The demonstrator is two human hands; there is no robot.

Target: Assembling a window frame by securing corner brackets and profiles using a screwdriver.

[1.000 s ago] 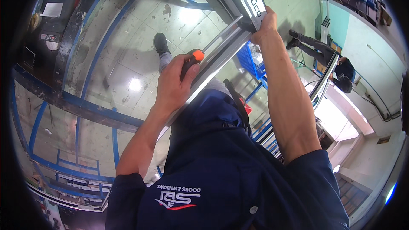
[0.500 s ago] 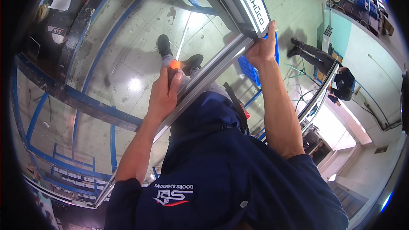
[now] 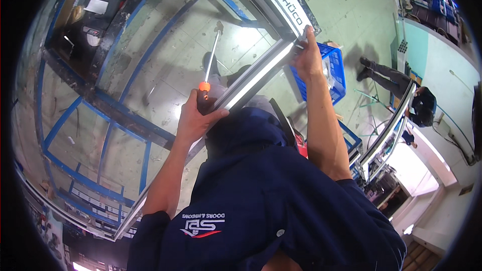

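My left hand (image 3: 195, 119) is closed round the black and orange handle of a long screwdriver (image 3: 210, 70). Its steel shank points away from me, past the near frame bar, over the floor. The thumb lies against a grey metal frame (image 3: 256, 81), whose near bar runs diagonally in front of my waist. At the far right corner of this frame, my right hand (image 3: 307, 62) grips the profile, thumb uppermost; its other fingers are partly hidden. A small dark piece shows by those fingers, too small to name. White printed film (image 3: 283, 1) covers the adjoining bar.
A blue-edged metal stand (image 3: 125, 120) spreads below and to the left. Beyond my right hand, a blue plastic crate (image 3: 337, 73) holds pale items. Farther right, another person (image 3: 422, 105) stands by a long frame (image 3: 384, 135). Papers (image 3: 96, 6) lie at the upper left.
The view has shifted, bringing more of the blue crate into sight. My left thumb has come down onto the frame bar, and the screwdriver stays in that hand. My right hand remains at the corner.
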